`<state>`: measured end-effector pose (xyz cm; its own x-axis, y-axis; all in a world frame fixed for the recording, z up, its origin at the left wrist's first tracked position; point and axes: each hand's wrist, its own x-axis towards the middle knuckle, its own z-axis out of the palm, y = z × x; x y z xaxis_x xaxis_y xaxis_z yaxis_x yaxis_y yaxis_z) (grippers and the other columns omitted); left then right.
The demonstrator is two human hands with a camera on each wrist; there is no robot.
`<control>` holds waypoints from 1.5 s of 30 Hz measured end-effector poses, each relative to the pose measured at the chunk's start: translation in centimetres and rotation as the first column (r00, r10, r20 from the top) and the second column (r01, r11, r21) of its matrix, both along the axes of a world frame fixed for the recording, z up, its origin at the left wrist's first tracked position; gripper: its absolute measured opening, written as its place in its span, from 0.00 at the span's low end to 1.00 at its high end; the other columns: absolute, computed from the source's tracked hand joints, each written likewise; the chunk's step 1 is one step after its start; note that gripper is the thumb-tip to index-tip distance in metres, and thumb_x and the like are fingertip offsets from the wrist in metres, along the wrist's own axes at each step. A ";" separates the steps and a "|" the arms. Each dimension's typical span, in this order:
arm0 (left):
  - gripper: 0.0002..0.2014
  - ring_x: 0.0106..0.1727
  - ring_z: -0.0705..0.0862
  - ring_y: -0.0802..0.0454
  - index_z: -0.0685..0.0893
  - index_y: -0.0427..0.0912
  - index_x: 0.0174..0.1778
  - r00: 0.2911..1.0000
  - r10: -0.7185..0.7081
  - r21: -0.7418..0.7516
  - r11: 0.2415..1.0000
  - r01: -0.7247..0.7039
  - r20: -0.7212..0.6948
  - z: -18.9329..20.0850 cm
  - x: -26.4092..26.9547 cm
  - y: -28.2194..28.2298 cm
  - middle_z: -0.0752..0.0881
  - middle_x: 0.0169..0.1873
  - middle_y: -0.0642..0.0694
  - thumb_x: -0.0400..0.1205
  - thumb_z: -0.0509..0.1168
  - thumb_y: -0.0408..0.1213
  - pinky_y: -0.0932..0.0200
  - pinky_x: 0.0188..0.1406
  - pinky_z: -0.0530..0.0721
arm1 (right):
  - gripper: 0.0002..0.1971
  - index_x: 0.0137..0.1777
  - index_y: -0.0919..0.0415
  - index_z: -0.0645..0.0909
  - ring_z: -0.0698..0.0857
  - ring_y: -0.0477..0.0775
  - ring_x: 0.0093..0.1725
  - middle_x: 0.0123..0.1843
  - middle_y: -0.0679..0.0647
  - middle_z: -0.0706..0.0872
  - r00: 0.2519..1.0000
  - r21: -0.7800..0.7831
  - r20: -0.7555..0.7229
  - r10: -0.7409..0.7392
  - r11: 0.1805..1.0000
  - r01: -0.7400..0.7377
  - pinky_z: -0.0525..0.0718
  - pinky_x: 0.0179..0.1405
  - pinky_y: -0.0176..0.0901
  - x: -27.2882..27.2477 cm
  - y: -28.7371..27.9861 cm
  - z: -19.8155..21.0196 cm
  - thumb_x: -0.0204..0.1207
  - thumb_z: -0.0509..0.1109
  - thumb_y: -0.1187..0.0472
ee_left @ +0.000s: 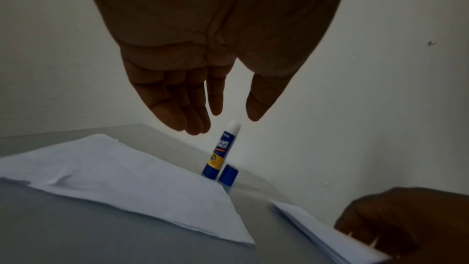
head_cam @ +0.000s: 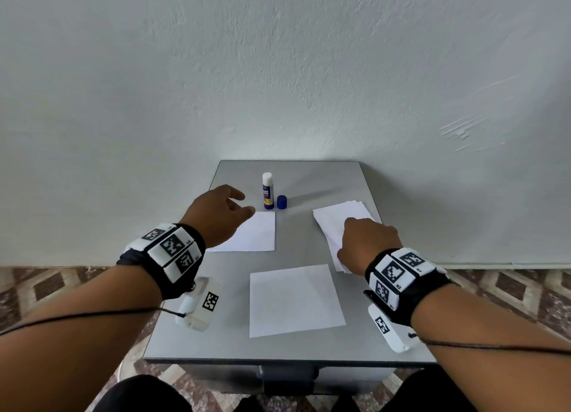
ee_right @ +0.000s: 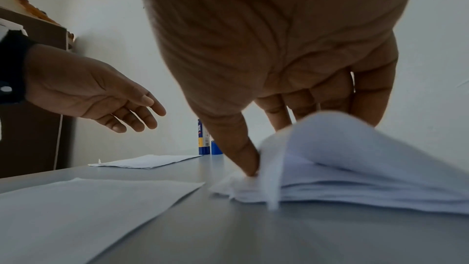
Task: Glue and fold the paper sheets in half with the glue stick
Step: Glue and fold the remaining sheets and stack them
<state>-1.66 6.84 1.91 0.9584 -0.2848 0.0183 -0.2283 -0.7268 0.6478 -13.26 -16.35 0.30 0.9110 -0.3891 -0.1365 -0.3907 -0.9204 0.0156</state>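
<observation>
Left hand [head_cam: 221,214], fingers relaxed and grasping nothing, hovers above the folded sheet [head_cam: 253,235] and near the uncapped glue stick [head_cam: 268,191], which stands upright at the far side of the table [head_cam: 216,334] with its blue cap [head_cam: 282,202] just beside it. Right hand [head_cam: 367,241] rests on the paper stack [head_cam: 335,217] at right, its grip pinching the top sheet, whose edge is curled up. 1 flat sheet [head_cam: 295,300] lies centre-front, apparently awaiting glue. Step in hand, as judged: reaching for the stick. Next move calls for closing round the barrel without tipping it, then spreading glue on the flat sheet.
</observation>
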 end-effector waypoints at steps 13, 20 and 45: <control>0.28 0.57 0.83 0.63 0.76 0.59 0.70 0.957 -0.240 -0.077 0.964 0.255 0.162 1.5 -3.0 -1.8 0.83 0.58 0.62 0.75 0.73 0.58 0.63 0.54 0.81 | 0.04 0.45 0.54 0.77 0.78 0.55 0.36 0.33 0.46 0.77 0.909 0.031 0.328 0.259 0.958 -0.285 0.70 0.30 0.43 -2.6 -1.1 5.5 0.81 0.62 0.60; 0.06 0.40 0.84 0.54 0.86 0.58 0.47 0.933 -0.357 0.083 0.932 0.352 0.046 4.1 -5.5 -0.5 0.88 0.39 0.51 0.78 0.72 0.53 0.57 0.42 0.81 | 0.09 0.51 0.57 0.86 0.87 0.52 0.42 0.43 0.53 0.89 0.894 0.391 0.207 0.397 0.804 -0.447 0.82 0.43 0.44 -2.7 0.9 7.2 0.80 0.70 0.53; 0.11 0.27 0.83 0.61 0.87 0.40 0.40 0.920 -0.233 0.187 0.935 0.301 -0.316 -3.5 -5.5 2.7 0.92 0.31 0.48 0.79 0.72 0.45 0.66 0.33 0.78 | 0.11 0.59 0.62 0.86 0.80 0.48 0.39 0.47 0.50 0.83 0.956 0.442 -0.097 0.279 0.872 -0.210 0.74 0.30 0.28 -1.2 2.4 1.7 0.80 0.70 0.59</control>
